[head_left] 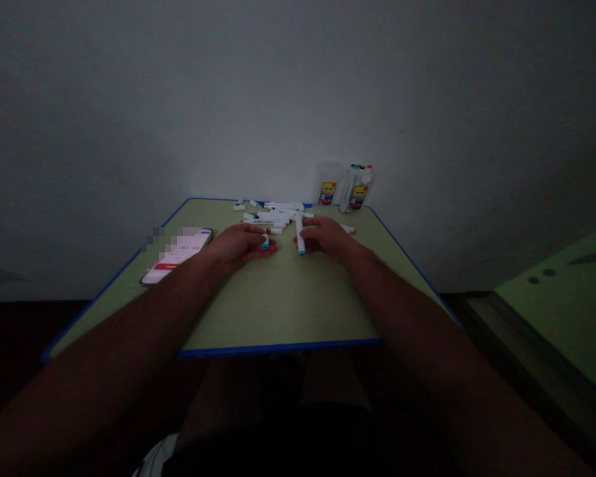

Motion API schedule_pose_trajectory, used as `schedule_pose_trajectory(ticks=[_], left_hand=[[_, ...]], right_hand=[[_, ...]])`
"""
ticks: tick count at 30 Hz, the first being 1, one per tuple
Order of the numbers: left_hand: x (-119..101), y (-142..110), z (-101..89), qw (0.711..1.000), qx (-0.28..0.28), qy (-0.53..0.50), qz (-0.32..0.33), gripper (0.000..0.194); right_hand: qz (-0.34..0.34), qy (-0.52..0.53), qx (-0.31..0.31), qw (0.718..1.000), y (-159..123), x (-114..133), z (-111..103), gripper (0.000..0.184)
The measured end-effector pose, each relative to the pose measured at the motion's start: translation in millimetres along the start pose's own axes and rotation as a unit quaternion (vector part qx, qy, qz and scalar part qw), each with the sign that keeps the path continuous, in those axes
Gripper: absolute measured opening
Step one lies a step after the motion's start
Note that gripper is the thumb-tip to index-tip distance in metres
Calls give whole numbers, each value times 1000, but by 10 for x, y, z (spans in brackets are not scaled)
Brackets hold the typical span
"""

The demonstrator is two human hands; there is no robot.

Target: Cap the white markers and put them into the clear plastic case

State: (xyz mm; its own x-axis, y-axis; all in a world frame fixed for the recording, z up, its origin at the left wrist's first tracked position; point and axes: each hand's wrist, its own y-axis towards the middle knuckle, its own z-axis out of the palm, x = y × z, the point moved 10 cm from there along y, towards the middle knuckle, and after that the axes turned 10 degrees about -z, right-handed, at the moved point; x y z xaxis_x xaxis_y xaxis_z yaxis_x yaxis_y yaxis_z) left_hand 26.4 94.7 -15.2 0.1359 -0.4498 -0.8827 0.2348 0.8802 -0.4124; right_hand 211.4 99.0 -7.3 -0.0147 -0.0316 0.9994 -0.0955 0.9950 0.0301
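Observation:
My right hand (322,237) grips a white marker (299,232) with a light-blue end, held upright with that end pointing towards me. To its left, my left hand (246,242) pinches a short white marker cap (265,240) with a light-blue tip. The two hands are apart above the middle of the table. Just beyond them lies a loose pile of white markers (273,216) with differently coloured ends. Several loose caps (239,208) lie at the pile's left. One marker with an orange end (349,229) shows partly behind my right hand.
The light-green table (278,305) has a blue edge and stands against a grey wall. At its back right are a clear plastic case (328,184) and a second case holding markers (356,189). A phone (179,257) with a lit screen lies at the left.

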Motion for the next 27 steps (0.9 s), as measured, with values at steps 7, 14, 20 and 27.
schedule_pose_trajectory(ticks=[7, 14, 20, 27], left_hand=[[6, 24, -16, 1000, 4, -11, -1, 24], [4, 17, -21, 1000, 4, -6, 2, 24], [-22, 10, -26, 1000, 0, 0, 12, 24], [-25, -15, -26, 1000, -7, 3, 4, 24]], right_hand=[[7, 15, -1, 1000, -16, 4, 6, 18], [-1, 18, 12, 1000, 7, -3, 10, 17], [2, 19, 5, 1000, 5, 2, 6, 17], [8, 23, 1, 1000, 1, -25, -12, 18]])
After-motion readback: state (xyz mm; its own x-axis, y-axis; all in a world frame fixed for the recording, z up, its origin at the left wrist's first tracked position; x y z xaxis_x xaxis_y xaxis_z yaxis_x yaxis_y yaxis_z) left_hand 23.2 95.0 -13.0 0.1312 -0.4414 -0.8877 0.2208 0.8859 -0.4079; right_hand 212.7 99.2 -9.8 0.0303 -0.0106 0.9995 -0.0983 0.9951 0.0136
